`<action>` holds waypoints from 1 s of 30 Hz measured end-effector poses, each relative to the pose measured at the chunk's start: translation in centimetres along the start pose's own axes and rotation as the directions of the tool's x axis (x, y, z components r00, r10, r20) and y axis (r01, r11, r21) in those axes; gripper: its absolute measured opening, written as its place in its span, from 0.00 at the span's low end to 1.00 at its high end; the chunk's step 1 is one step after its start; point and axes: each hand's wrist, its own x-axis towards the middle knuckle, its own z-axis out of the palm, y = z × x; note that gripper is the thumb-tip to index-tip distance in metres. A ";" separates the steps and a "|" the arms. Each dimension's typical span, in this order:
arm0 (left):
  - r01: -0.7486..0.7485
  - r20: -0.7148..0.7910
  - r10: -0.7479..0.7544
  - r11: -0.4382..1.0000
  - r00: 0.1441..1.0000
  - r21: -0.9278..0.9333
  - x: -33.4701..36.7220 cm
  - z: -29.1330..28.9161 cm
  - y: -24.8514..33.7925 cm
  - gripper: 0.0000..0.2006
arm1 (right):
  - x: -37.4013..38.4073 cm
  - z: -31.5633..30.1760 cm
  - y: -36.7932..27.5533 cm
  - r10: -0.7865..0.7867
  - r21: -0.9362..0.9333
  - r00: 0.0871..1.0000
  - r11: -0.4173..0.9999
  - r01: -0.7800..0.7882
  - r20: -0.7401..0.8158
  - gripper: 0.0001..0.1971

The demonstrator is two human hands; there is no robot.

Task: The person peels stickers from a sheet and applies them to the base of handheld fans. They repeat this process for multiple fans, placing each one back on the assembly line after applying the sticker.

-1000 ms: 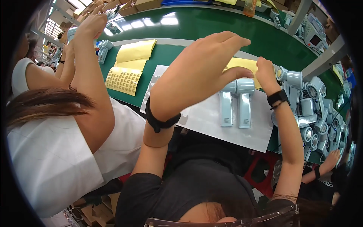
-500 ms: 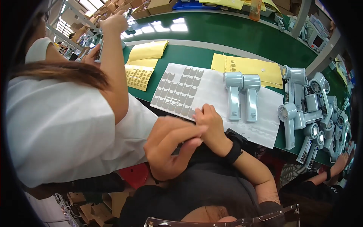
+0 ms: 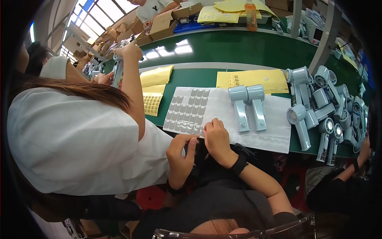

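Note:
My left hand [image 3: 181, 159] is at the near edge of a white sheet [image 3: 264, 139], thumb and forefinger pinched together. Whatever the pinch holds is too small to make out. Just right of it, my right hand [image 3: 217, 141] rests at the sheet's near edge with fingers curled, their tips beside the lowest row of grey stickers [image 3: 187, 111]. Anything under those fingers is hidden. Two pale blue handheld fans [image 3: 240, 113] lie side by side on the sheet, beyond and right of my right hand.
A heap of similar fans [image 3: 318, 105] covers the table's right side. Yellow sheets [image 3: 254, 79] lie behind the white one. A co-worker in a white shirt [image 3: 79, 139] sits close at my left, an arm raised. Farther back are a bottle [image 3: 250, 16] and cardboard boxes [image 3: 165, 24].
My left hand has come down and left, from in front of my right hand to the sheet's near edge. My right hand stays by the stickers. The view has tilted up.

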 end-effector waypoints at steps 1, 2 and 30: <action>0.024 -0.006 -0.024 0.999 1.000 -0.024 0.1 0.1 0.1 0.05 | 0.0 0.0 0.0 0.008 -0.003 1.000 1.000 -0.008 -0.007 0.06; 0.049 -0.011 -0.049 0.998 0.999 -0.049 0.3 0.2 0.1 0.05 | 0.0 0.0 0.0 0.017 0.025 0.999 1.000 -0.016 -0.036 0.06; -0.582 0.684 0.277 0.769 0.675 0.263 6.1 11.6 1.4 0.26 | -9.5 -21.5 7.6 0.544 0.657 0.834 0.596 -0.461 0.092 0.07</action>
